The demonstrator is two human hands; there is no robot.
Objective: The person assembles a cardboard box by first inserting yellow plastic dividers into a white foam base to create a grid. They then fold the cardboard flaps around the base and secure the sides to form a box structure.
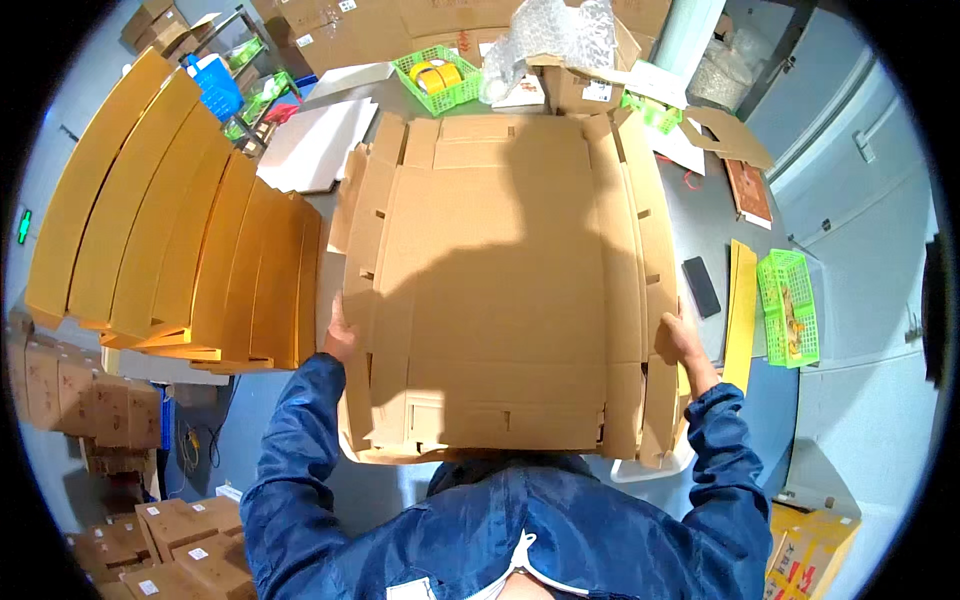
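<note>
A large brown cardboard box blank lies spread in front of me over the grey table, its near end reaching past the table edge to my body. Folded, slotted flaps run along both of its long sides, partly raised. My left hand grips the left side flap, its fingers partly hidden by the cardboard. On the opposite side, my right hand holds the right flap, thumb showing against the edge. A dark shadow falls across the middle panel.
Yellow-orange boxes stand in a row at left. A black phone, yellow strip and green basket lie at right. Behind are white sheets, a tape basket and bubble wrap.
</note>
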